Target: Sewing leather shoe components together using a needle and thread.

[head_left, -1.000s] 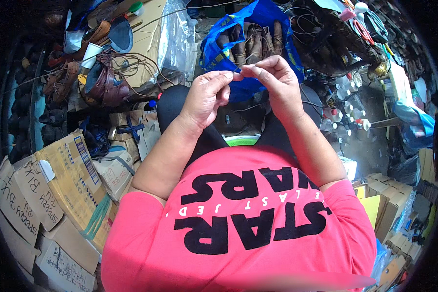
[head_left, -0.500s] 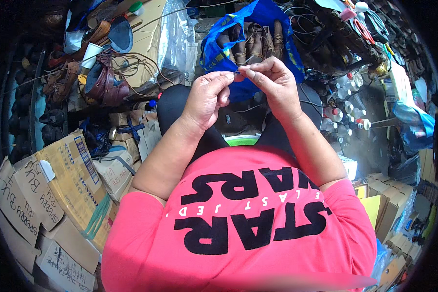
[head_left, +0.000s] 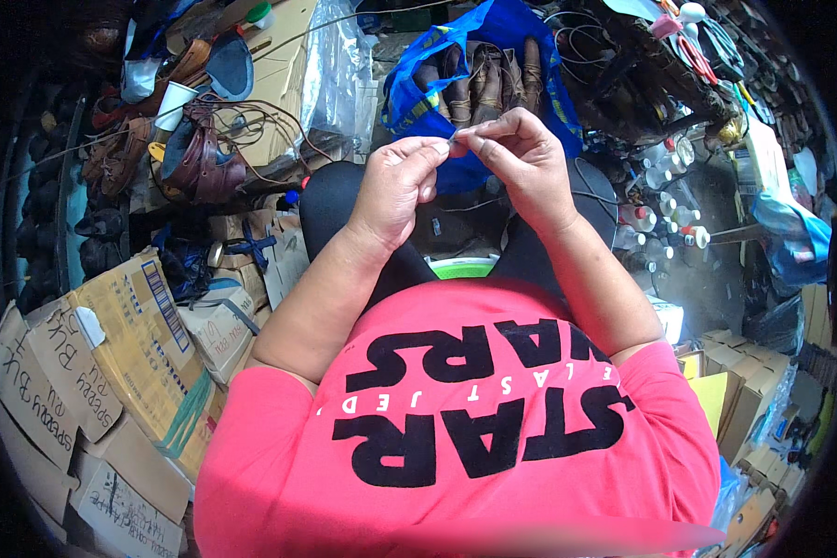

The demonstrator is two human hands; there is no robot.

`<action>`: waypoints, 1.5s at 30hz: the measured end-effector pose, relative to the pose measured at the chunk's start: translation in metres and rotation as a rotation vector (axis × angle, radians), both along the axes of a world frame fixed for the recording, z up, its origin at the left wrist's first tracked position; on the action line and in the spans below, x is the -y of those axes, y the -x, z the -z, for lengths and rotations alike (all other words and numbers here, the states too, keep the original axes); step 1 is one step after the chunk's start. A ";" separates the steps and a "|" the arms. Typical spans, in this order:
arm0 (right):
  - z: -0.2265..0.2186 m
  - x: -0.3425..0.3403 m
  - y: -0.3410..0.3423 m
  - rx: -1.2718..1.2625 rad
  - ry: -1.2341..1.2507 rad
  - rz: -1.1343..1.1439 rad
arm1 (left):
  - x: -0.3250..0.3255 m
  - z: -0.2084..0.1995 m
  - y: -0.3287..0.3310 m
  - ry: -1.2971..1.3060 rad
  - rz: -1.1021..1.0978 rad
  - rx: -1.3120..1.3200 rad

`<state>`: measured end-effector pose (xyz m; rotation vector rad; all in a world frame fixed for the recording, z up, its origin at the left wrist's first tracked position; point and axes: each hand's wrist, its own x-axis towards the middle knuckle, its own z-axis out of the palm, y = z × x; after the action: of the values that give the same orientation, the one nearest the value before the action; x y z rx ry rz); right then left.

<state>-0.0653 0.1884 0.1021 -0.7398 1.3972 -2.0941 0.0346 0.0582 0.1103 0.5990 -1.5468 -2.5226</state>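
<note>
At the left side, a yellow-brown cardboard box (head_left: 126, 321) lies tilted; above it, a white cup (head_left: 174, 105) rests beside a dark red leather piece (head_left: 205, 167). Next in order, the left hand (head_left: 395, 191) is raised, with its thumb pressed against the bent index finger. Between the fingertips of both hands, in front of a blue bag (head_left: 417, 113), is a thin item (head_left: 453, 137), apparently pinched from both sides; its kind and full length are too small to tell.

Handling: judged very light, slender and probably flexible, like thread. Slipping from the pads is a likelier fault than breakage. Hold points: thumb and index pads, one pinch per side, close to the end; a whole-fist grip hides the end.

Brown bound forms (head_left: 486, 79) stand in the bag behind. To the right, the right hand (head_left: 532, 172) forms a matching pinch. Its fingertips meet or nearly meet the left ones; exact contact cannot be told. Further right, bottles (head_left: 638, 218) stand grouped, and light blue plastic (head_left: 795, 234) lies near the edge of view.
</note>
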 end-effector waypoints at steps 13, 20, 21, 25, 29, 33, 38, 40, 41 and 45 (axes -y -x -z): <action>-0.007 -0.002 -0.002 -0.930 -0.135 0.308 | -0.007 -0.004 -0.002 0.331 -0.049 -0.050; 0.004 -0.002 0.000 -0.685 -0.118 0.236 | -0.003 -0.003 -0.004 0.330 0.035 -0.049; 0.006 -0.003 0.000 -0.326 -0.030 0.158 | -0.003 -0.005 -0.003 0.154 0.028 -0.017; 0.006 -0.007 0.001 0.112 0.024 0.017 | 0.003 -0.004 -0.007 -0.008 -0.038 0.049; 0.003 -0.007 -0.001 0.150 -0.009 -0.033 | 0.006 0.000 -0.008 0.059 -0.004 -0.121; 0.003 -0.009 -0.001 0.138 -0.057 -0.081 | 0.005 0.000 -0.005 0.202 -0.045 -0.164; -0.005 -0.015 0.003 0.131 -0.118 -0.097 | 0.011 0.000 -0.008 0.226 -0.091 -0.153; -0.002 -0.016 0.007 0.104 -0.120 -0.064 | 0.012 0.000 -0.009 0.271 -0.105 -0.121; 0.000 -0.017 0.010 0.044 -0.158 -0.053 | 0.012 0.001 -0.008 0.270 -0.105 -0.121; 0.001 -0.016 0.011 -0.106 -0.226 0.010 | 0.011 0.001 -0.008 0.261 -0.092 -0.116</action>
<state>-0.0767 0.2045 0.1008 -0.7602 1.6642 -1.8874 0.0422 0.0476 0.1091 0.4671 -1.7242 -2.1974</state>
